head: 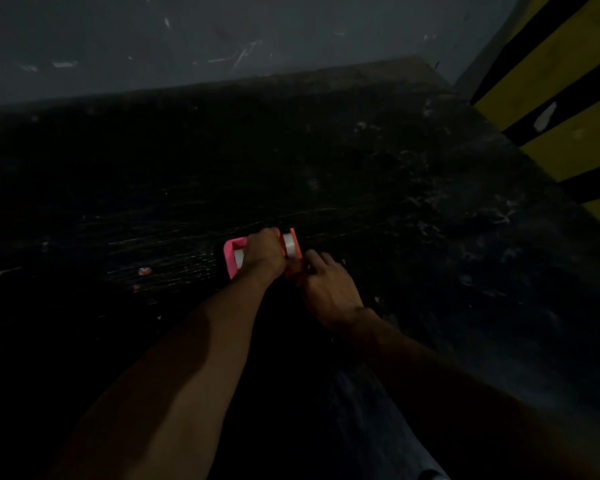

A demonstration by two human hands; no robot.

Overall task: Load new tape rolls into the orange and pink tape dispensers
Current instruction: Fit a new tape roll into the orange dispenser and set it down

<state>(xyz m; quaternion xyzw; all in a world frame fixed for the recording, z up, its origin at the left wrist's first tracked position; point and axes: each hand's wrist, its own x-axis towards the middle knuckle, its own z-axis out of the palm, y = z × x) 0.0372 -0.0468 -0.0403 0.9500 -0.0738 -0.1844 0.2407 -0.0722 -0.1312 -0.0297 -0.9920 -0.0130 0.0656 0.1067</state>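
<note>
On the dark tabletop a pink tape dispenser (pixel 232 257) lies beside an orange tape dispenser (pixel 293 252), each with a pale roll showing inside; the white tape roll (pixel 289 244) sits in the orange one. My left hand (pixel 262 252) reaches over both, its fingers curled round the orange dispenser's left side and covering the gap between the two. My right hand (pixel 326 282) is at the orange dispenser's near right end, fingers curled against it. The scene is very dim, so whether the right hand pinches the tape end or the body is unclear.
A grey wall (pixel 222 39) bounds the far edge of the black scratched table (pixel 395 174). A yellow and black striped column (pixel 551 98) stands at the right. Small pale scraps (pixel 144 270) lie to the left of the dispensers.
</note>
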